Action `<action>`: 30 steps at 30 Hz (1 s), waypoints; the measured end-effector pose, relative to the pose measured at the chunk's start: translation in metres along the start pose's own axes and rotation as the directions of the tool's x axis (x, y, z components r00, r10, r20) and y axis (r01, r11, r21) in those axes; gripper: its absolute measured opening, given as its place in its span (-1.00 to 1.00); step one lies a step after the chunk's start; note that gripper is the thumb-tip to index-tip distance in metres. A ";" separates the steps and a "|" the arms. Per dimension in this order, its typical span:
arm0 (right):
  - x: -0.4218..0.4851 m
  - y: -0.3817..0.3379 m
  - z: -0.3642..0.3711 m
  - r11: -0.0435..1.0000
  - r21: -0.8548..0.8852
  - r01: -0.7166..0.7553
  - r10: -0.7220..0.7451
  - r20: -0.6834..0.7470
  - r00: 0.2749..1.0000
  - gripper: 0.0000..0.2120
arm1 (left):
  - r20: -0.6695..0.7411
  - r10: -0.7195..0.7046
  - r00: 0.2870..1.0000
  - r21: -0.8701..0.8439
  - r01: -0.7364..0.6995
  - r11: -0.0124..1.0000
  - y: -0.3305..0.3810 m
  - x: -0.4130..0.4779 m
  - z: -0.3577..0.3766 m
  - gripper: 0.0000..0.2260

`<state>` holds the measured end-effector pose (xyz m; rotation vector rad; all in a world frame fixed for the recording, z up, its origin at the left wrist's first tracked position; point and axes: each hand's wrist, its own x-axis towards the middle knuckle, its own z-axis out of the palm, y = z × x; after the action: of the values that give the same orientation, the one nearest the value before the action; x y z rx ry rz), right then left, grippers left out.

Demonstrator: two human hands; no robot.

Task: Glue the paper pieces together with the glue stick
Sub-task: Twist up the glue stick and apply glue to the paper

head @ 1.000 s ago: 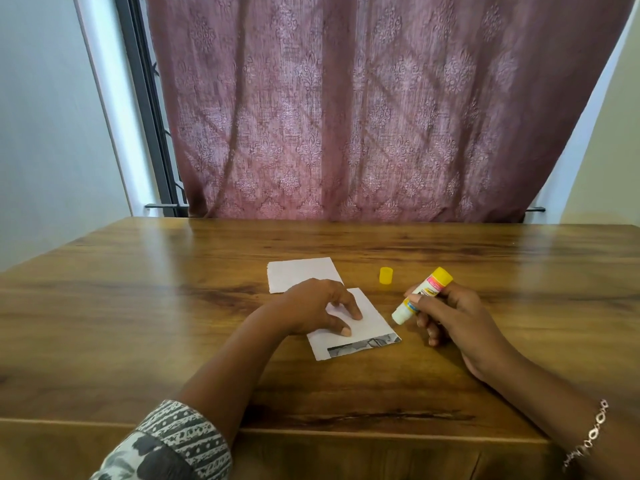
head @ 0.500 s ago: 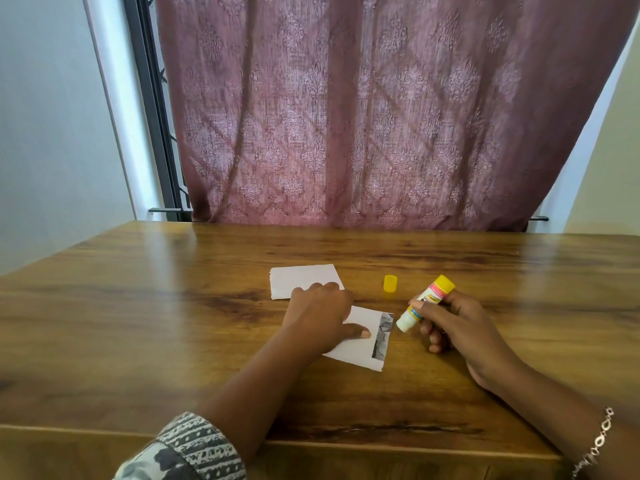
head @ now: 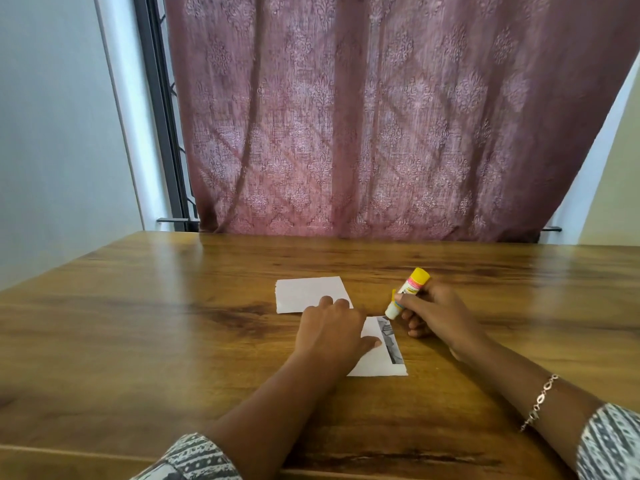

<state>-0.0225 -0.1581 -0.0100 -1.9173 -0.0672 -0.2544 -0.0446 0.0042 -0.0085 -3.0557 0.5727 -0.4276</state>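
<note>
Two white paper pieces lie on the wooden table (head: 138, 323). The far piece (head: 304, 292) is plain white. The near piece (head: 381, 362) has a grey printed strip along its right edge. My left hand (head: 332, 334) presses flat on the near piece, fingers reaching to the far piece's edge. My right hand (head: 436, 317) grips the uncapped glue stick (head: 407, 292), white tip pointing down at the top of the printed strip. The yellow cap (head: 393, 295) is mostly hidden behind the stick.
A maroon patterned curtain (head: 381, 133) hangs behind the table's far edge. A dark window frame (head: 162, 133) and a white wall stand at the left. The table's near edge runs just below my forearms.
My left hand has turned the near paper so its printed strip runs along the right side. My right hand has brought the glue stick's tip in to that strip's top end.
</note>
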 end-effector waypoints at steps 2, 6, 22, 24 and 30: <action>0.003 0.002 0.005 0.996 -0.072 0.049 -0.050 -0.005 0.999 -0.86 | 0.003 0.002 1.000 -0.002 -0.002 1.000 0.000 0.000 -0.001 -0.54; 0.004 0.004 0.007 0.983 -0.156 0.098 -0.102 -0.018 0.995 -0.82 | 0.010 0.013 1.000 -0.017 -0.012 1.000 0.000 0.000 -0.003 -0.54; 0.002 0.005 0.008 0.948 -0.273 0.165 -0.172 -0.001 0.985 -0.79 | 0.030 0.009 0.999 -0.022 -0.009 1.000 0.002 0.000 -0.006 -0.55; 0.001 0.006 0.008 0.944 -0.280 0.173 -0.180 0.002 0.984 -0.78 | 0.026 0.010 1.000 -0.016 -0.010 1.000 0.002 0.000 -0.005 -0.55; -0.005 0.005 0.007 0.928 -0.320 0.193 -0.200 0.011 0.980 -0.80 | 0.013 0.015 1.000 -0.006 -0.015 1.000 0.001 -0.001 -0.005 -0.55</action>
<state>-0.0256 -0.1528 -0.0186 -2.2336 -0.2158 -0.4437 -0.0474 0.0038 -0.0043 -3.0553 0.5975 -0.4064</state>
